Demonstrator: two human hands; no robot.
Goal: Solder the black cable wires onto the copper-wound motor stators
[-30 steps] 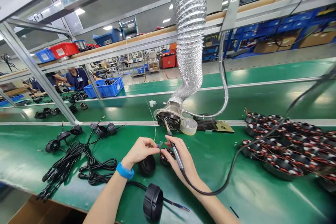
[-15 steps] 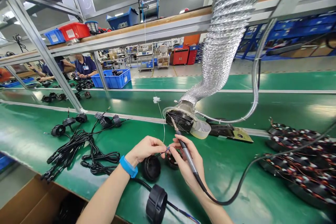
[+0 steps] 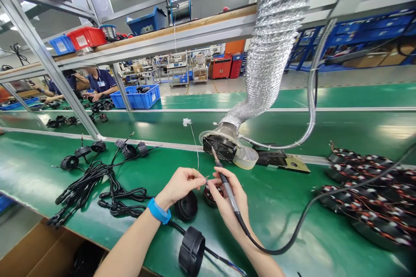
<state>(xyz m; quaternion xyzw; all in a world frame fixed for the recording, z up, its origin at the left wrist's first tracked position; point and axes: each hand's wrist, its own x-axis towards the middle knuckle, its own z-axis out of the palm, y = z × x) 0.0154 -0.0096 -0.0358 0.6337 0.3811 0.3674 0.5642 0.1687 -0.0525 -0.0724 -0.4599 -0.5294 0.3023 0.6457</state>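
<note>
My left hand [image 3: 183,184], with a blue band at the wrist, pinches thin wire ends [image 3: 206,178] between thumb and fingertips. Facing it, my right hand [image 3: 229,194] holds a soldering iron [image 3: 229,190], tip up and away from the wires, while its thumb and forefinger close at the same wire ends. Below the hands sit a round black cap [image 3: 186,206] and a small wound motor stator [image 3: 210,195], partly hidden by my right hand. Nearer to me lies another black cap [image 3: 191,251] with a cable through it and bare coloured wire ends.
A fume extractor fan [image 3: 220,147] on a silver duct [image 3: 269,52] stands just beyond my hands. Black cables with caps [image 3: 87,181] lie left; several wound stators [image 3: 373,199] lie right. Solder wire [image 3: 196,145] hangs from a spool [image 3: 180,8]. Co-workers sit at the far left.
The blue wire visible between my fingertips earlier is now mostly covered, and a short wire end points up there. My hands stay close together; the whole view has shifted slightly.
</note>
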